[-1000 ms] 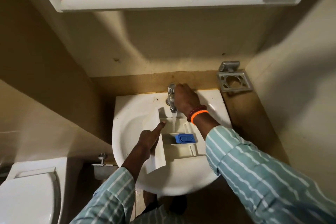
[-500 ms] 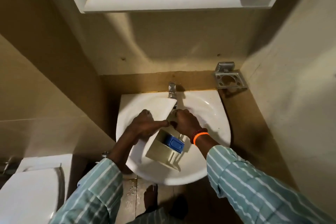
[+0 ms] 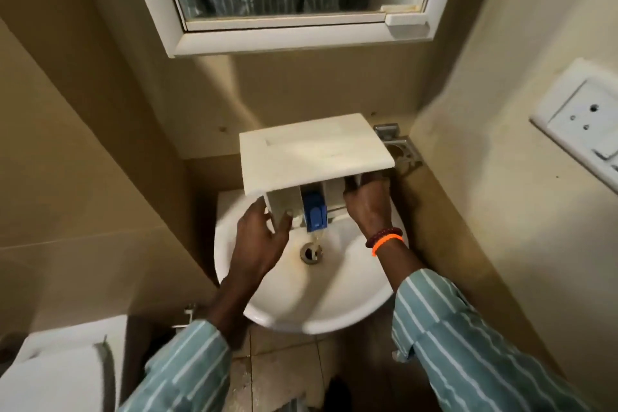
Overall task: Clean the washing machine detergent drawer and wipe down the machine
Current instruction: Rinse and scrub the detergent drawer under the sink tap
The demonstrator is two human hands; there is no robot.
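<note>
The white detergent drawer (image 3: 314, 154) is held up over the white sink (image 3: 301, 304), tipped so its flat front panel faces up and its compartments hang down. A blue insert (image 3: 315, 209) sits in the middle compartment, and water runs from it toward the drain (image 3: 311, 252). My left hand (image 3: 261, 241) grips the drawer's left compartment wall. On the right side, my right hand (image 3: 368, 201), with red and orange bands at the wrist, holds the drawer from under the panel. The tap is hidden behind the drawer.
A white-framed mirror cabinet (image 3: 301, 33) hangs above the sink. A metal holder (image 3: 398, 147) is fixed to the wall at the right, and a white socket plate (image 3: 582, 124) farther right. A toilet (image 3: 57, 371) stands at lower left. Walls close in on both sides.
The drawer has been lifted out of the basin and tipped, panel up, so that water drains from it. My right hand left the tap and took hold of the drawer. The view tilted up.
</note>
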